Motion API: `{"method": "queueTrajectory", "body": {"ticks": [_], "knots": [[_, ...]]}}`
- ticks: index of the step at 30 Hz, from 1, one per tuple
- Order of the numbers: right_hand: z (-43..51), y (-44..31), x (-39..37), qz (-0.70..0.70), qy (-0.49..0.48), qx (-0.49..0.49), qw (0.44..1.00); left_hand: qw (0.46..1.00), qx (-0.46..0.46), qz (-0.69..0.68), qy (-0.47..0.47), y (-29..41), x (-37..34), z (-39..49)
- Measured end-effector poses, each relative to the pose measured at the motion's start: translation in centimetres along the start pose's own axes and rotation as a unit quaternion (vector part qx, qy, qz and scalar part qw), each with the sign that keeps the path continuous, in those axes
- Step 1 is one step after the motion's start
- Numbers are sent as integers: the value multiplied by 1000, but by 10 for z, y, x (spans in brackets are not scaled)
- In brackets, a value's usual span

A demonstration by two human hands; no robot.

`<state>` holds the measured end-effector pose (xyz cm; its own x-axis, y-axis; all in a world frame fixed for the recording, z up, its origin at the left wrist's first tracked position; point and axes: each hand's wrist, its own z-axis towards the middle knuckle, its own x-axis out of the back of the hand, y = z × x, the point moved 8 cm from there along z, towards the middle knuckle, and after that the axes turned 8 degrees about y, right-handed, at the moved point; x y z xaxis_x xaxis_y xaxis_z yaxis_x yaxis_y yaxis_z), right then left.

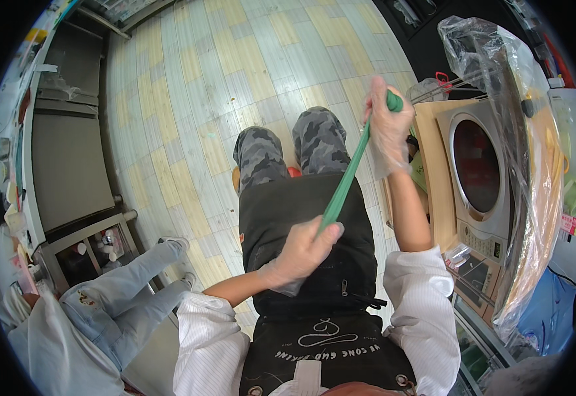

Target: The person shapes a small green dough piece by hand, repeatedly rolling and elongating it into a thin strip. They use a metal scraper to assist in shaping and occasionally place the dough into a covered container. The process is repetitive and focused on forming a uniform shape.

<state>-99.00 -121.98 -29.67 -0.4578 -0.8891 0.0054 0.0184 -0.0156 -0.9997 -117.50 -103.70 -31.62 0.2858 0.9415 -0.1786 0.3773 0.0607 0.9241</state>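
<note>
A green stretchy strand (pixel 346 185), possibly dough, is pulled taut on a slant between my two hands. My left hand (pixel 301 255), in a clear plastic glove, grips its lower end above the black apron (pixel 302 213). Higher up and to the right, my right hand (pixel 389 123), also in a clear glove, is closed around the other end. A rounded green lump shows between its thumb and fingers. The strand's lower tip is hidden inside my left hand.
A microwave oven (pixel 481 163) stands in a wooden shelf unit at the right, beside a plastic-covered board (pixel 540 173). At lower left is another person in light jeans (pixel 114 302). Grey cabinets (pixel 67 168) line the left side of the plank-patterned floor (pixel 194 99).
</note>
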Motion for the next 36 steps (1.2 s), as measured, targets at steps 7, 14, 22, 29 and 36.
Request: {"method": "queueTrajectory", "body": {"ticks": [7, 14, 22, 29, 36], "knots": [[-149, -68, -40, -223, -378, 352, 827, 915, 161, -370, 9, 0, 18, 25], [-129, -60, -5, 114, -386, 142, 904, 972, 144, -169, -78, 24, 18, 27], [-139, -5, -23, 57, -331, -180, 925, 984, 114, 26, -132, 14, -3, 40], [-94, 8, -3, 44, -93, -98, 990, 979, -86, 184, 10, 29, -10, 40], [-61, 24, 15, -8, -10, -23, 1000, 987, 14, 160, -26, 11, -26, 12]]}}
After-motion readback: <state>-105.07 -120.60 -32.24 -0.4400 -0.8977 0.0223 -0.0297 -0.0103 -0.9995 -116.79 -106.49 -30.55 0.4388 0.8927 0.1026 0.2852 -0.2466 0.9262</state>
